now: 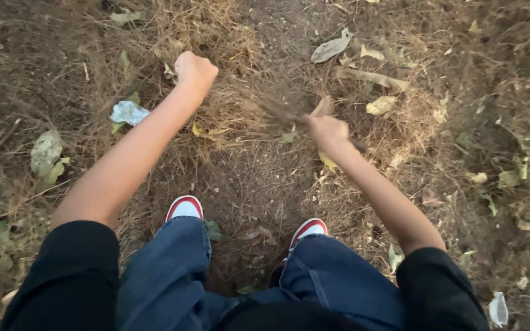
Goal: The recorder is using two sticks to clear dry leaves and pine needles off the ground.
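I judge this mid-stroke of clearing dry grass (228, 104) at upper centre: my left hand (194, 68) is clenched on a tuft there, my right hand (326, 130) grasps a blurred stick-like tool (283, 113), and next it needs a firm pull.

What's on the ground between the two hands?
In the head view, between the left hand and the right hand lies a mat of dry grass with a yellow leaf.
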